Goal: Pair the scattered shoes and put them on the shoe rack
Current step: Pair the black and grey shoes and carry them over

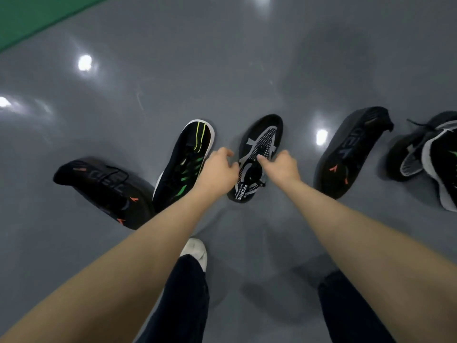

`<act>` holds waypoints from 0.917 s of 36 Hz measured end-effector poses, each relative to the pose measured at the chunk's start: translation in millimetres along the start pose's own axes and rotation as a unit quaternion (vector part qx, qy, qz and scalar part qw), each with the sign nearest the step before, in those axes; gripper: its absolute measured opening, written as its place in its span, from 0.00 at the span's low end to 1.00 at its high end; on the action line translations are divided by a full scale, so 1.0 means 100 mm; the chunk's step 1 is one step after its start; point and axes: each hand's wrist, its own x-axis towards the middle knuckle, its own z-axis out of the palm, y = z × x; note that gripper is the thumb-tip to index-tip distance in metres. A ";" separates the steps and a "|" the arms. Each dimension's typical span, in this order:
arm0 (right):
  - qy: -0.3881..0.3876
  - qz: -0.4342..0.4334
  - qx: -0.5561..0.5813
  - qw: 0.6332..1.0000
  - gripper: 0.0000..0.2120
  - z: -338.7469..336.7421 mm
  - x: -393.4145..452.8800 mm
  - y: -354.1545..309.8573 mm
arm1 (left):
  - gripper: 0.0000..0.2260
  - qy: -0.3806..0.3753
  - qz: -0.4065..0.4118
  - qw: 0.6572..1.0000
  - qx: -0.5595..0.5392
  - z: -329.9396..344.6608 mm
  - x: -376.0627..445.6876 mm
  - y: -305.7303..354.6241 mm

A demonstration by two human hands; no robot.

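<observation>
I've got a grey glossy floor [222, 58] w/ shoes strewn in a loose row, no rack in view. Far L a black shoe with orange marks [103, 191] on its side; its likely mate [351, 152] lies R of centre, sole edge up. Between them a black shoe with green stripes [184, 164] and the mesh shoe [257, 157], upright, toe pointing away from me. Another dark shoe [430, 157] at far R edge. Mesh shoe looks light, soft upper, stiffer sole, so I'd take it by the collar or heel. My left hand [217, 169] hangs just beside its L flank, fingers curled, holding nothing I can see. My right hand [282, 167] is over the laces, fingertips touching; can't tell if it's pinching them
</observation>
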 end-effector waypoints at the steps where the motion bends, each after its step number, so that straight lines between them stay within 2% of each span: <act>1: -0.002 0.008 0.007 1.000 0.28 0.08 0.07 0.00 | 0.17 0.000 -0.003 1.000 0.000 0.07 0.06 -0.06; 4: -0.012 0.020 0.027 0.999 0.31 0.31 0.22 0.01 | 0.18 -0.012 -0.025 1.000 -0.001 0.26 0.20 -0.21; 9: 0.028 0.004 0.042 0.999 0.17 0.39 0.22 0.10 | 0.19 -0.019 -0.044 0.999 -0.002 0.43 0.19 -0.20; 12: 0.044 -0.029 0.044 0.998 0.13 0.25 0.12 0.17 | 0.19 -0.006 -0.038 0.999 0.018 0.46 0.09 -0.09; 16: 0.051 -0.067 0.069 0.994 0.12 -0.02 -0.08 0.27 | 0.18 0.016 -0.014 0.998 0.061 0.44 -0.09 0.16; 22: 0.065 -0.112 0.136 0.982 0.17 -0.60 -0.42 0.38 | 0.20 0.036 0.008 0.990 0.135 0.39 -0.42 0.72; 30: 0.066 -0.126 0.229 0.963 0.14 -1.47 -0.89 0.64 | 0.24 0.069 0.069 0.961 0.260 0.51 -0.85 1.64; 33: 0.073 -0.125 0.249 0.958 0.13 -1.80 -0.95 0.78 | 0.23 0.068 0.095 0.947 0.300 0.64 -0.96 2.00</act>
